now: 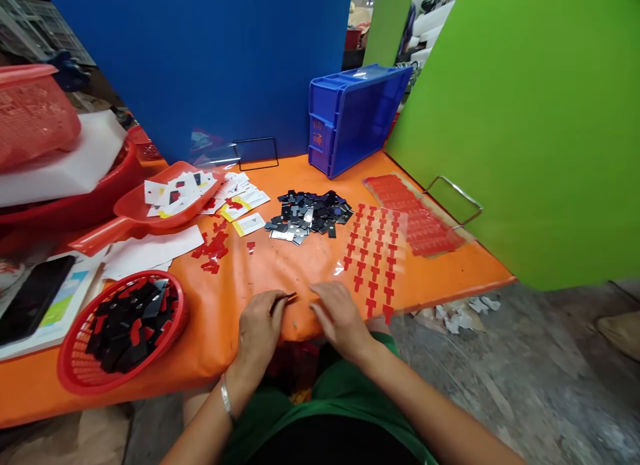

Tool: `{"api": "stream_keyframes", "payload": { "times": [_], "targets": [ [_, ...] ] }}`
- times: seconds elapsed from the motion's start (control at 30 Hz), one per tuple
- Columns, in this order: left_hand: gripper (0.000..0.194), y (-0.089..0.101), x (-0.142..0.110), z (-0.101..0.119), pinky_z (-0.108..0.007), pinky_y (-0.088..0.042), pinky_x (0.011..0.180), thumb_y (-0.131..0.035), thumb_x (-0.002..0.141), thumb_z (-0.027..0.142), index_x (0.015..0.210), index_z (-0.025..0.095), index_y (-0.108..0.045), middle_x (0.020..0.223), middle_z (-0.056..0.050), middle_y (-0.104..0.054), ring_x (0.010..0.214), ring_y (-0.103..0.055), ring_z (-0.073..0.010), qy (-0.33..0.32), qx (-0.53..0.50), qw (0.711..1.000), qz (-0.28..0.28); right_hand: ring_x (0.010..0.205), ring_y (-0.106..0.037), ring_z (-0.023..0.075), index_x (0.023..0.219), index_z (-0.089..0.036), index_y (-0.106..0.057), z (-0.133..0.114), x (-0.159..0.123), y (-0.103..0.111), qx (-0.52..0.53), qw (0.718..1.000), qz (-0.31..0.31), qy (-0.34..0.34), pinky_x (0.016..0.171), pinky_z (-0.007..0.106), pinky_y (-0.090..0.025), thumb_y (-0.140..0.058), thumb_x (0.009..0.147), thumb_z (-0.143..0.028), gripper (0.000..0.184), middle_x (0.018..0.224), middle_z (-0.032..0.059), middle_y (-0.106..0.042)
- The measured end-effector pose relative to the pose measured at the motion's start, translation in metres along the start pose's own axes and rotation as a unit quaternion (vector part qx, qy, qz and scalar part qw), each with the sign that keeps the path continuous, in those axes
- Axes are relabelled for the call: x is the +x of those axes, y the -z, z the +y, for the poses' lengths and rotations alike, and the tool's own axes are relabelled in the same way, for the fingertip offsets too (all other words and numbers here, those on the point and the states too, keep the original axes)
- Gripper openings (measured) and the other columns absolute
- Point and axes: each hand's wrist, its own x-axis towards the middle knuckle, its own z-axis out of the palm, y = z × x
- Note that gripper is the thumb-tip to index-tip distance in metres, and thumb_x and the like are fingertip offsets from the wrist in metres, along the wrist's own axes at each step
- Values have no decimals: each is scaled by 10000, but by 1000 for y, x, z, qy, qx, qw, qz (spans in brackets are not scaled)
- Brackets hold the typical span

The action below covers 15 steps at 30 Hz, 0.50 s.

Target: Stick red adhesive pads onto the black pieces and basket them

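Near the front edge of the orange table, my left hand is closed, pinching a small dark flat piece between thumb and fingertips. My right hand is a short way to the right, its thumb and fingers apart, with nothing visible in them. Just beyond it lies a clear sheet with rows of red T-shaped stickers. A pile of small black flat pieces rests farther back, and a single red T-shaped piece lies in front of it. Loose red pieces are heaped to the left.
At front left stands a red basket of black and red pieces, beside a phone. A red scoop holds white cards. A blue crate stands on its side at the back; more red sticker sheets lie right.
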Motion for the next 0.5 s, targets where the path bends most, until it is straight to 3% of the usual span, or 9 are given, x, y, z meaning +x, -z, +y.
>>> {"api": "stream_keyframes", "payload": {
  "times": [0.1,0.23,0.3,0.5],
  "targets": [
    [156,-2,7,14,-315,-498,756,-532,830,330,886,190,-575,838,-51,-683,804,-648,-194,111,-135,984,-15,881,-530,227,929,-190,-575,22,-4,28,-29,991,53,-124,794,391,-454,-483,852,-195,120,892,85,-591],
    [229,-21,16,38,-310,-542,636,-560,806,368,887,173,-472,774,-44,-676,637,-646,-154,214,-357,904,-94,747,-526,207,712,-188,-549,59,-6,48,-71,966,46,-243,699,347,-444,-519,780,-193,74,753,56,-542],
    [222,-35,21,49,-306,-549,601,-571,800,334,897,163,-467,758,-45,-672,593,-634,-138,231,-399,879,-122,727,-526,197,685,-186,-544,70,-5,48,-78,960,26,-269,683,329,-437,-526,760,-192,77,747,50,-536],
    [122,-76,45,69,-293,-559,569,-507,826,130,948,133,-513,779,-59,-657,572,-621,-113,251,-419,856,-169,739,-529,194,673,-189,-544,72,3,44,-119,948,-29,-295,667,304,-411,-548,732,-163,65,765,46,-547]
  ]
}}
